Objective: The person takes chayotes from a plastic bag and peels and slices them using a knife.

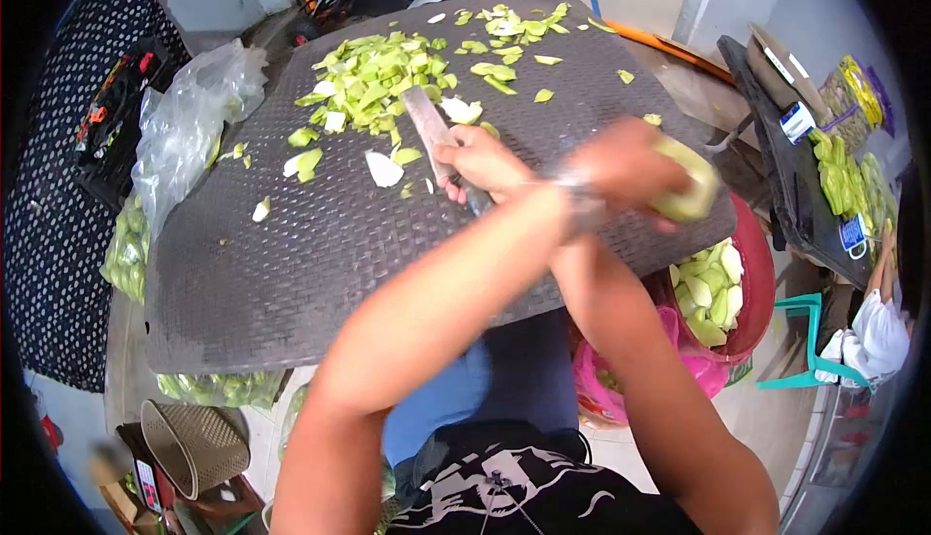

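Left hand (626,168) blurred, fingers curled round pale-green vegetable (693,178) above worktop (262,283) near its right edge; right hand's (485,162) fingers wrapped round knife (425,116), cut green pieces (373,79) heaped by its tip, red basin (761,268) below.

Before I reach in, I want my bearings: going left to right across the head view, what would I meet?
Clear plastic bag → knife in the right hand → pale green vegetable in the left hand → teal chair.
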`<state>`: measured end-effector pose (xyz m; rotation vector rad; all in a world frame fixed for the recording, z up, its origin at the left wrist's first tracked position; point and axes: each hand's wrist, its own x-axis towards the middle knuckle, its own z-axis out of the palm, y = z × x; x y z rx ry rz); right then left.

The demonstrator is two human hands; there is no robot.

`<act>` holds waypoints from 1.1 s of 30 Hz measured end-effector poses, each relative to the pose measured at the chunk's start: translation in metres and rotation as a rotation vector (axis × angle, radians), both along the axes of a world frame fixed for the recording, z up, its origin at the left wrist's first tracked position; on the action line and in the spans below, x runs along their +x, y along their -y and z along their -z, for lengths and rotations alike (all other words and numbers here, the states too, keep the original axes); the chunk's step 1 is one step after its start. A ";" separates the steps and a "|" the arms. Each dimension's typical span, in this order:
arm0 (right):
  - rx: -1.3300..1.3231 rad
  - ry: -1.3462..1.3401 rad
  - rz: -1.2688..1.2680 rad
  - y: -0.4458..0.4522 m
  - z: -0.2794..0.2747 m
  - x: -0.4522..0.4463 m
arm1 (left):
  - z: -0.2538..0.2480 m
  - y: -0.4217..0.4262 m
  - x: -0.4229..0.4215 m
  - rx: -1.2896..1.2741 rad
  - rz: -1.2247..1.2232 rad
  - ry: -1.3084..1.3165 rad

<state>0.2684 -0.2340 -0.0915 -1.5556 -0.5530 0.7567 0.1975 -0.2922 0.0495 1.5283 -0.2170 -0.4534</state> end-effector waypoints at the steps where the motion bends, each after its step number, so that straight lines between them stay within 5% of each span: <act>1: 0.031 -0.137 0.028 0.008 -0.032 -0.022 | 0.014 0.041 0.006 -0.122 0.079 0.001; 2: 0.034 -0.107 0.034 0.009 -0.032 -0.021 | 0.028 0.069 0.011 -0.244 0.151 0.003; 4: 0.070 -0.105 0.024 0.009 -0.023 -0.017 | 0.012 0.087 0.014 0.223 0.259 0.185; 10: 0.000 -0.144 0.063 0.007 -0.029 -0.013 | 0.018 -0.017 -0.066 0.261 -0.205 0.742; 14: 0.075 -0.043 0.016 0.007 -0.024 -0.010 | -0.006 -0.168 -0.203 0.047 -0.576 0.316; 18: -0.034 -0.079 0.005 0.009 -0.028 -0.019 | 0.056 -0.280 -0.343 0.216 -0.977 0.107; 20: -0.046 -0.049 -0.001 0.007 -0.032 -0.018 | 0.087 -0.286 -0.391 0.362 -0.956 -0.131; 22: -0.052 -0.024 -0.015 0.007 -0.034 -0.020 | 0.116 -0.289 -0.433 -0.090 -0.951 -0.213; 24: -0.052 -0.043 -0.012 0.008 -0.033 -0.021 | 0.132 -0.281 -0.455 0.147 -0.865 -0.353; 26: -0.042 -0.041 -0.015 0.008 -0.032 -0.021 | 0.148 -0.267 -0.464 0.006 -0.816 -0.473; 29: -0.055 -0.045 -0.021 0.008 -0.032 -0.018 | 0.196 -0.242 -0.470 0.656 -0.562 -0.841; 31: -0.069 -0.049 0.003 0.007 -0.035 -0.024 | 0.252 -0.232 -0.496 1.159 -0.587 -0.636; 33: -0.052 -0.061 -0.003 0.008 -0.035 -0.025 | 0.263 -0.227 -0.503 1.227 -0.664 -0.703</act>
